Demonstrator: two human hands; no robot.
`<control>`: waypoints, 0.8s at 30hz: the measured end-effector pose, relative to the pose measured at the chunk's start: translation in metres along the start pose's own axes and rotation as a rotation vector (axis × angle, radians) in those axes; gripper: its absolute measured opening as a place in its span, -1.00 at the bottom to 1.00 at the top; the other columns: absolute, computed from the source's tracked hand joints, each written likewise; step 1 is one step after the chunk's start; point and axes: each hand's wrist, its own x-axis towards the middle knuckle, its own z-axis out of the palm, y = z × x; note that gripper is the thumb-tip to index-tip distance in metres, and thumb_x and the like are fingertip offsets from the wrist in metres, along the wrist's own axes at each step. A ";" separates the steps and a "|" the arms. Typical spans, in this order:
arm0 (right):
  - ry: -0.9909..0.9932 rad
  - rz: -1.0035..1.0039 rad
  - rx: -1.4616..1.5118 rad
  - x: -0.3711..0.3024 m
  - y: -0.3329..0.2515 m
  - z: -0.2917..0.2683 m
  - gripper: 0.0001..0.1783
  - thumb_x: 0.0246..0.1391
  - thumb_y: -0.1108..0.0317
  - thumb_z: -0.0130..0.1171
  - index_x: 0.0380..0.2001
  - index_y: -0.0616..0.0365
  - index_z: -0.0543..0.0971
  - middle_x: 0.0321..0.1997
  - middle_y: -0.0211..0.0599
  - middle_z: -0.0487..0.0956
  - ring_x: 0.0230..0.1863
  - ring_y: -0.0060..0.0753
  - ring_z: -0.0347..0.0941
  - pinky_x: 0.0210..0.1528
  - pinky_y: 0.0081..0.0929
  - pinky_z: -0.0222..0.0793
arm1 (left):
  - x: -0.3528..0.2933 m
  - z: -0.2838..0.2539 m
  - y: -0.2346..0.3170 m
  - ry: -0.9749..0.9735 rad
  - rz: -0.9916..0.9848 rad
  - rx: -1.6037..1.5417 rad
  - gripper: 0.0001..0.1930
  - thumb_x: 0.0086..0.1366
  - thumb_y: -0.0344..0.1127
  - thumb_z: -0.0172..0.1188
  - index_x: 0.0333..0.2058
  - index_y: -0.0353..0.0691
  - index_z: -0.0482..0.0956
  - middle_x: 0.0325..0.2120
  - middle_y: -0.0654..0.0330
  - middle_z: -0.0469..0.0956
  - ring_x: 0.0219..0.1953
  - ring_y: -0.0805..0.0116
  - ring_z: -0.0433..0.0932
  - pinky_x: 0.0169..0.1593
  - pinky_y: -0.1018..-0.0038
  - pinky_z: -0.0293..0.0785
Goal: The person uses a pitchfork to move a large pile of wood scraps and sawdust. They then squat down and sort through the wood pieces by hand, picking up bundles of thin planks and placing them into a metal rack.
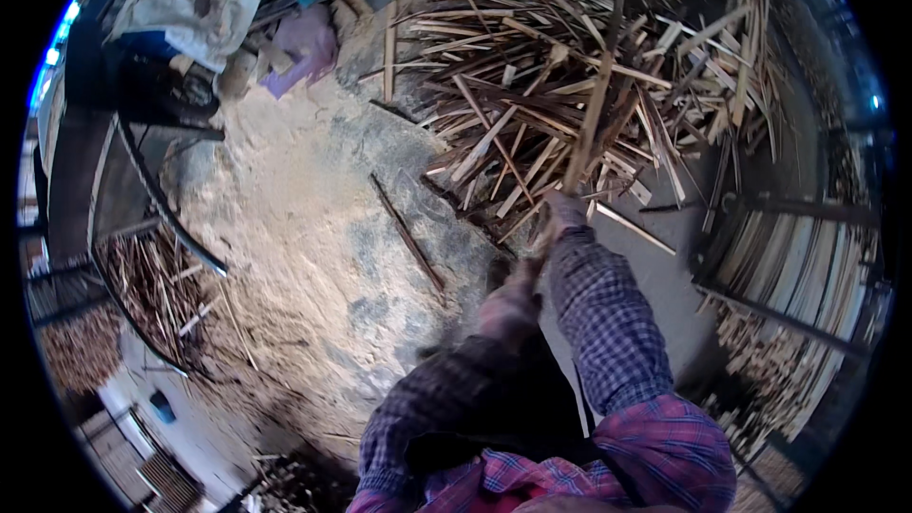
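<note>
My right hand (567, 212) is closed around a long wooden strip (596, 114) that points away from me over the scrap pile. Lower down and nearer my body, my left hand (513, 309) is also closed, at what looks like the near end of the same strip; motion blurs its fingers. Just beyond my hands spreads a heap of thin wooden offcuts (484, 57), lying in all directions, some with dark bark edges. A single dark stick (407, 233) lies apart on the floor to the left of my hands.
Sawdust covers the floor (275, 199). At left, a curved metal frame (161, 199) stands beside another heap of sticks (157, 285). Cloth and sacks (204, 0) lie at far left. A rack of stacked boards (788, 266) is on the right.
</note>
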 end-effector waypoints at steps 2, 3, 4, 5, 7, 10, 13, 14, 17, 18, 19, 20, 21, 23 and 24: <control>-0.148 -0.018 0.001 -0.013 0.014 -0.010 -0.72 -0.14 0.18 0.13 -0.53 0.19 0.42 -0.61 -0.27 0.41 -0.70 -0.34 0.27 -0.61 -0.36 0.24 | 0.010 0.006 0.017 -0.142 0.084 0.179 -0.59 0.12 -0.24 -0.02 -0.03 -0.15 0.28 -0.38 0.03 0.49 -0.30 0.07 0.50 -0.30 0.27 0.42; -0.114 -0.044 0.202 -0.030 0.023 -0.013 -0.73 -0.15 0.18 0.14 -0.58 0.16 0.42 -0.60 -0.28 0.40 -0.70 -0.35 0.28 -0.64 -0.37 0.22 | -0.005 -0.010 0.032 -0.271 0.089 0.170 -0.62 0.14 -0.21 -0.03 -0.04 -0.12 0.28 -0.41 0.05 0.49 -0.32 0.05 0.49 -0.32 0.25 0.42; -0.056 0.020 0.164 -0.009 0.026 -0.033 -0.73 -0.13 0.14 0.13 -0.57 0.13 0.42 -0.64 -0.32 0.38 -0.70 -0.38 0.28 -0.65 -0.43 0.21 | -0.013 -0.026 0.049 -0.351 0.131 0.163 -0.61 0.14 -0.20 -0.03 -0.04 -0.09 0.28 -0.38 0.07 0.48 -0.32 0.05 0.49 -0.33 0.24 0.41; -0.018 0.099 0.119 0.009 0.034 -0.040 -0.72 -0.12 0.11 0.13 -0.55 0.10 0.43 -0.68 -0.36 0.37 -0.70 -0.41 0.27 -0.66 -0.48 0.21 | -0.028 -0.038 0.053 -0.430 0.147 0.155 -0.61 0.14 -0.18 -0.03 -0.03 -0.07 0.27 -0.36 0.08 0.48 -0.32 0.04 0.49 -0.33 0.22 0.41; -0.131 0.080 -0.066 -0.047 0.033 -0.009 -0.75 -0.10 0.16 0.10 -0.56 0.12 0.42 -0.68 -0.35 0.36 -0.69 -0.40 0.27 -0.65 -0.49 0.19 | -0.074 -0.030 0.001 -0.278 0.006 0.072 -0.57 0.12 -0.20 0.00 0.00 -0.05 0.27 -0.29 0.04 0.45 -0.28 0.05 0.49 -0.31 0.25 0.41; -0.120 0.079 -0.070 -0.049 0.087 -0.004 -0.75 -0.06 0.19 0.06 -0.65 0.07 0.37 -0.70 -0.35 0.34 -0.71 -0.38 0.25 -0.70 -0.46 0.14 | -0.159 -0.063 -0.047 0.085 -0.069 -0.118 -0.59 0.10 -0.26 0.00 -0.02 -0.10 0.32 -0.24 0.02 0.48 -0.21 0.10 0.49 -0.19 0.36 0.43; -0.096 0.067 0.107 -0.065 0.142 0.003 -0.75 -0.08 0.13 0.09 -0.59 0.05 0.39 -0.74 -0.39 0.29 -0.79 -0.40 0.16 -0.74 -0.41 0.08 | -0.254 -0.081 -0.094 0.413 -0.222 -0.507 -0.50 0.10 -0.34 0.06 0.06 -0.17 0.27 -0.21 0.10 0.51 -0.15 0.35 0.49 -0.10 0.52 0.39; -0.166 0.099 0.026 -0.089 0.148 0.011 -0.70 -0.05 0.13 0.07 -0.67 0.06 0.35 -0.74 -0.37 0.30 -0.76 -0.38 0.19 -0.75 -0.41 0.10 | -0.293 -0.071 -0.112 0.522 -0.275 -0.624 -0.50 0.10 -0.33 0.08 0.06 -0.17 0.28 -0.19 0.11 0.50 -0.14 0.36 0.49 -0.09 0.52 0.39; -0.254 0.081 -0.212 -0.146 0.166 0.019 -0.65 -0.02 0.13 0.03 -0.74 0.09 0.36 -0.72 -0.31 0.35 -0.73 -0.35 0.22 -0.74 -0.38 0.15 | -0.402 -0.024 -0.157 0.811 -0.440 -0.843 -0.50 0.10 -0.30 0.12 0.05 -0.16 0.28 -0.16 0.14 0.50 -0.10 0.39 0.47 -0.05 0.53 0.37; -0.247 0.089 -0.310 -0.161 0.199 0.020 -0.65 -0.02 0.09 0.03 -0.70 0.10 0.39 -0.71 -0.30 0.36 -0.72 -0.34 0.23 -0.72 -0.37 0.18 | -0.453 -0.006 -0.172 0.868 -0.543 -0.825 -0.49 0.09 -0.29 0.13 0.05 -0.15 0.28 -0.16 0.15 0.50 -0.10 0.38 0.47 -0.04 0.53 0.37; -0.238 0.086 -0.438 -0.152 0.216 0.017 -0.64 -0.01 0.06 0.02 -0.67 0.11 0.43 -0.70 -0.28 0.38 -0.72 -0.32 0.25 -0.70 -0.37 0.22 | -0.488 0.016 -0.176 0.933 -0.660 -0.836 -0.48 0.09 -0.28 0.14 0.06 -0.15 0.28 -0.17 0.16 0.50 -0.10 0.38 0.47 -0.04 0.53 0.37; -0.192 -0.059 -0.546 -0.127 0.243 0.014 -0.62 -0.01 0.01 0.01 -0.57 0.14 0.48 -0.60 -0.22 0.44 -0.61 -0.28 0.33 -0.58 -0.35 0.28 | -0.518 0.046 -0.198 0.975 -0.731 -0.794 -0.47 0.08 -0.17 0.16 0.05 -0.12 0.29 -0.17 0.16 0.50 -0.10 0.35 0.47 -0.02 0.52 0.35; -0.109 -0.201 -0.642 -0.101 0.265 0.009 -0.57 -0.01 -0.03 0.00 -0.48 0.17 0.53 -0.50 -0.16 0.50 -0.50 -0.24 0.41 -0.46 -0.33 0.35 | -0.557 0.060 -0.205 1.015 -0.788 -0.679 -0.44 0.07 -0.04 0.16 0.04 -0.09 0.31 -0.16 0.15 0.50 -0.09 0.31 0.47 -0.03 0.49 0.35; -0.239 -0.300 -1.471 -0.223 0.302 0.068 -0.47 -0.01 -0.10 -0.03 -0.30 0.20 0.49 -0.29 -0.14 0.47 -0.28 -0.25 0.36 -0.25 -0.38 0.27 | -0.635 0.128 -0.221 0.983 -1.160 -0.781 -0.40 0.03 0.09 0.14 0.02 -0.05 0.33 -0.16 0.13 0.50 -0.10 0.29 0.48 -0.05 0.49 0.36; -0.339 -0.408 -1.829 -0.301 0.304 0.100 -0.41 -0.01 -0.14 -0.05 -0.22 0.22 0.46 -0.19 -0.14 0.45 -0.17 -0.25 0.33 -0.14 -0.41 0.22 | -0.659 0.163 -0.222 0.995 -1.286 -0.823 -0.37 0.02 0.13 0.13 0.02 -0.08 0.33 -0.16 0.12 0.49 -0.11 0.30 0.48 -0.06 0.49 0.36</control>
